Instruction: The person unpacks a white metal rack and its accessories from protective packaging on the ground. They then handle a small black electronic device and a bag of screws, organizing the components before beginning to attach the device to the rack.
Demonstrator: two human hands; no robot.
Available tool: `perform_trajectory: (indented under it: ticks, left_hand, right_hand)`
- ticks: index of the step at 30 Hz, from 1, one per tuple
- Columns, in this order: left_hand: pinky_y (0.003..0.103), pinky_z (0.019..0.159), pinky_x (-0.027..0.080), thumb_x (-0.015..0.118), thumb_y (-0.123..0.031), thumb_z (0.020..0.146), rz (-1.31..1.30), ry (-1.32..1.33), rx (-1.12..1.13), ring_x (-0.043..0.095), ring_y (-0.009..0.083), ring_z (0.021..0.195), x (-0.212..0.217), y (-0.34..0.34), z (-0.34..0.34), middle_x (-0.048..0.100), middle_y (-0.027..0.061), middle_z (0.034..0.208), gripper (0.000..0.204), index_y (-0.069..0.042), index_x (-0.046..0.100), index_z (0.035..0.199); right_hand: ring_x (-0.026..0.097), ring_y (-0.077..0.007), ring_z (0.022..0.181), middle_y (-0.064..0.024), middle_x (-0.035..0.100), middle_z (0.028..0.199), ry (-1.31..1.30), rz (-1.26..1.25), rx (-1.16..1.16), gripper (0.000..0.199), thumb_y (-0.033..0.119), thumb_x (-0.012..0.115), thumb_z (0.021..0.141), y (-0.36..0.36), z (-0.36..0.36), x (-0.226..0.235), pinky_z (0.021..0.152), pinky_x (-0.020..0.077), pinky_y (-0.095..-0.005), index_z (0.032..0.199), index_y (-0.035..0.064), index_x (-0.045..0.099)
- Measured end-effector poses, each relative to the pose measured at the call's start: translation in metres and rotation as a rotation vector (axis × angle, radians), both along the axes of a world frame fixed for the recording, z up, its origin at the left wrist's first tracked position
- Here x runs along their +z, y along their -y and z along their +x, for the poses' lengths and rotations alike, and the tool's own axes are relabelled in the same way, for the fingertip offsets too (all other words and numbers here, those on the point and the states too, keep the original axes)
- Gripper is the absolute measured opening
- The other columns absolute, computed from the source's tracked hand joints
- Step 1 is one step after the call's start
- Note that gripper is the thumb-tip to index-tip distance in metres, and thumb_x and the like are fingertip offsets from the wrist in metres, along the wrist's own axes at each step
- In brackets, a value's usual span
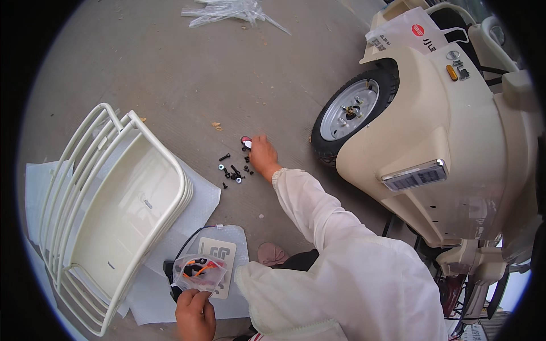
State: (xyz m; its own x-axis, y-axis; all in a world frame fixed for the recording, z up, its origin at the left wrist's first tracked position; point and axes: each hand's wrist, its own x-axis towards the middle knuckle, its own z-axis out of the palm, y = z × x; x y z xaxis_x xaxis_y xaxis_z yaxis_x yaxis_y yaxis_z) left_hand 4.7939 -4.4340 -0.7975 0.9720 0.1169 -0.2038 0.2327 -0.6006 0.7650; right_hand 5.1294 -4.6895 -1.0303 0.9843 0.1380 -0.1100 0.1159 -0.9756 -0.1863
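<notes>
The right hand (263, 156) reaches out over the concrete floor (187, 74), its fingers curled around a small red and white part (246, 141) that it holds just above the floor. Just beside it, on its left, lies a scatter of black screws and washers (233, 170). The left hand (194, 314), near the lower edge of the floor, pinches the bottom of a clear plastic bag (200, 271) with orange and black pieces inside. The bag rests over a white card (219, 256) and a black cable (185, 250), which lie on sheets of white foam wrap (199, 196). To the left, on the same wrap, stands a cream plastic basket (114, 210), tilted with its opening upward. To the right of the screws stands a cream scooter (449, 125), its front wheel (350, 111) near the right hand. Crumpled clear plastic film (230, 11) lies at the far edge of the floor.
</notes>
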Motion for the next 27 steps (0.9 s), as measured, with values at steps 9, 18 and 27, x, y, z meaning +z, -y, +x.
perform_trajectory:
  ticks: [9,18,27]
  left_hand:
    - [0.045,0.073,0.048,0.058,0.002,0.079,-0.034,0.042,-0.064,0.059,0.0399,0.083,-0.002,-0.009,-0.002,0.063,0.0194,0.09,0.017,-0.002,0.065,0.094]
    - [0.048,0.073,0.048,0.06,-0.003,0.079,-0.011,0.059,-0.103,0.06,0.0412,0.083,-0.009,-0.023,0.002,0.064,0.021,0.085,0.013,-0.002,0.066,0.09]
    - [0.045,0.073,0.05,0.064,-0.006,0.076,0.062,0.048,-0.134,0.062,0.0393,0.084,-0.007,-0.036,-0.003,0.064,0.021,0.089,0.014,-0.003,0.068,0.089]
  right_hand:
    - [0.062,-0.0248,0.077,-0.0148,0.063,0.088,-0.087,0.528,-0.309,0.035,0.02,0.067,0.079,-0.001,0.002,0.022,0.068,0.0501,-0.0403,0.104,-0.0006,0.054]
    - [0.053,-0.0103,0.066,-0.0059,0.064,0.087,-0.715,1.235,-0.251,0.038,0.018,0.062,0.085,-0.024,-0.052,0.119,0.054,0.0423,-0.0267,0.12,0.0044,0.058]
    - [0.054,-0.0112,0.06,-0.0024,0.056,0.07,-0.868,1.671,-0.306,0.019,0.024,0.059,0.095,-0.041,-0.061,0.153,0.053,0.0458,-0.028,0.1,0.0056,0.057]
